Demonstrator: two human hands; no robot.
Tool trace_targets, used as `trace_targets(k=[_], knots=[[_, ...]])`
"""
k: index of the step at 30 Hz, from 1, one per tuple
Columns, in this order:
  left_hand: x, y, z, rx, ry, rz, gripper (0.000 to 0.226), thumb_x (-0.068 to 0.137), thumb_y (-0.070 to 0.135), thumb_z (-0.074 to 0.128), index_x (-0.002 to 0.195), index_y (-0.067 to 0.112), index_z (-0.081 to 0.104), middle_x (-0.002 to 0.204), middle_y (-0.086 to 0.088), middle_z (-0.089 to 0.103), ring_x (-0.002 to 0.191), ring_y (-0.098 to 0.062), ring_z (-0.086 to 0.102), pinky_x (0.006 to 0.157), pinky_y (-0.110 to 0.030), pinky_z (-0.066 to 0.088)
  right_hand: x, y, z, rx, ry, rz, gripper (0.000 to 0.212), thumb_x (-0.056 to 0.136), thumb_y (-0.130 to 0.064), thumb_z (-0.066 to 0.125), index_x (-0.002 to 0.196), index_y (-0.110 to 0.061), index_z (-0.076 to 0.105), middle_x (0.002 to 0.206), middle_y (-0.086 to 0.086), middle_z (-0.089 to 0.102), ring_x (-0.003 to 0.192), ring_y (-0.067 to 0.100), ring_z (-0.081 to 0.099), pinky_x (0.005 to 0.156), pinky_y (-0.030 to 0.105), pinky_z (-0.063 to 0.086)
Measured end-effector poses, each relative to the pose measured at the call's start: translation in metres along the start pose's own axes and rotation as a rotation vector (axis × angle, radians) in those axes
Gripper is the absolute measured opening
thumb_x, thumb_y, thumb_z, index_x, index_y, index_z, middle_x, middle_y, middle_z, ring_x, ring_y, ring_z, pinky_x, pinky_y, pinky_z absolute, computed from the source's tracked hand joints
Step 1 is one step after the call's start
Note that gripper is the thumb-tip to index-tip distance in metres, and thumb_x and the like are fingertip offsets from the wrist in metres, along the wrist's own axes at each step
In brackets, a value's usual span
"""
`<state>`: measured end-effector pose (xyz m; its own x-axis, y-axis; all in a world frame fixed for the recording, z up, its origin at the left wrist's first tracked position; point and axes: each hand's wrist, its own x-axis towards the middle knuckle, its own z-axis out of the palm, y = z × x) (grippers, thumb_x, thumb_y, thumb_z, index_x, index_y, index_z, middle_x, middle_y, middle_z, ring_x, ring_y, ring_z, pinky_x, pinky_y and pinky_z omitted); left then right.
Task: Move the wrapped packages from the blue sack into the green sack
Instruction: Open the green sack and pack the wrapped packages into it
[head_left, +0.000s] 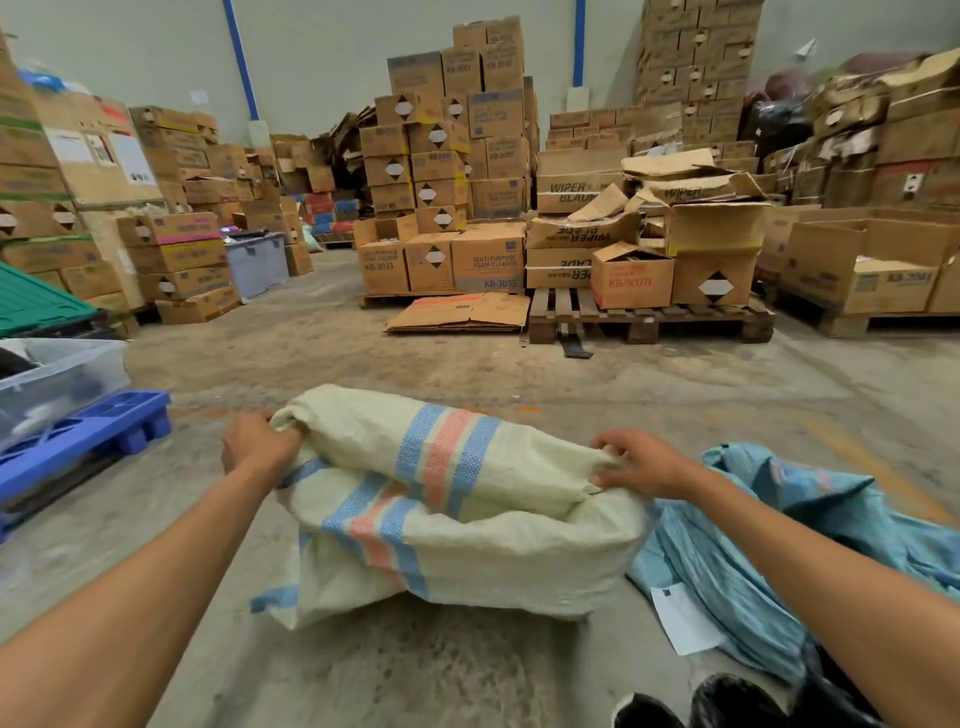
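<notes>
Both hands, left hand (257, 441) and right hand (636, 465), fingers clamped on the pale green sack (467, 519) rim, spread it open beside the blue sack (753, 545); no packages visibly transferred.

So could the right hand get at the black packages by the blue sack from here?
Probably yes. The right hand is busy gripping the green sack's rim, but the black packages lie uncovered on the floor beside the blue sack, below that arm, with nothing between.
</notes>
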<state>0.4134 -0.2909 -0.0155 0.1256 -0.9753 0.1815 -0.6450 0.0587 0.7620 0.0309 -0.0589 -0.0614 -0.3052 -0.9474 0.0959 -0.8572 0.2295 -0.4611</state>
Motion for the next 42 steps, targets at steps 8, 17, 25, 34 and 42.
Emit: trace_targets(k=[8,17,25,34,42], knots=[[0.012,-0.002,0.028,-0.748,-0.33,-0.545,0.022,0.087,0.012,0.06,0.108,0.009,0.065,0.111,-0.007,0.069,0.081,-0.026,0.066,0.059,-0.044,0.055,0.008,-0.033,0.026,0.93,0.081,0.643,0.027,0.096,-0.001,0.032,0.085,-0.003,0.057,0.083,0.015,0.059,0.072,0.028,0.057,0.063,0.037,0.05],[-0.044,-0.007,-0.013,-0.645,-0.747,-0.384,0.042,0.084,0.033,0.053,0.063,-0.001,0.066,0.055,-0.015,0.066,0.047,-0.026,0.065,0.049,-0.025,0.053,-0.004,-0.004,-0.025,1.446,0.26,0.72,0.033,0.088,-0.011,0.027,0.094,0.001,0.057,0.081,0.018,0.067,0.079,0.038,0.059,0.063,0.042,0.055],[-0.026,0.003,-0.031,-0.354,-1.005,-0.191,0.098,0.026,0.018,0.099,0.116,0.002,0.062,0.111,-0.022,0.07,0.097,-0.032,0.069,0.085,-0.041,0.057,-0.01,0.015,-0.022,0.948,0.226,0.599,0.029,0.077,-0.032,0.063,0.094,-0.01,0.059,0.099,0.016,0.061,0.077,0.027,0.059,0.063,0.032,0.046],[-0.016,0.024,0.011,0.009,-0.079,0.013,0.033,0.078,0.032,0.068,0.108,0.018,0.072,0.114,-0.016,0.069,0.105,-0.037,0.062,0.089,-0.04,0.051,0.008,-0.038,-0.001,-0.361,0.097,0.011,0.031,0.088,-0.041,0.064,0.114,-0.025,0.066,0.112,0.007,0.057,0.109,0.028,0.054,0.09,0.039,0.048],[0.006,0.003,0.044,-0.552,-0.437,-0.277,0.023,0.093,0.011,0.046,0.103,0.002,0.065,0.097,-0.017,0.068,0.07,-0.028,0.064,0.05,-0.031,0.054,0.009,-0.065,0.004,1.143,-0.05,0.615,0.019,0.1,-0.002,0.037,0.095,-0.004,0.056,0.089,0.015,0.06,0.078,0.029,0.058,0.072,0.048,0.049]])
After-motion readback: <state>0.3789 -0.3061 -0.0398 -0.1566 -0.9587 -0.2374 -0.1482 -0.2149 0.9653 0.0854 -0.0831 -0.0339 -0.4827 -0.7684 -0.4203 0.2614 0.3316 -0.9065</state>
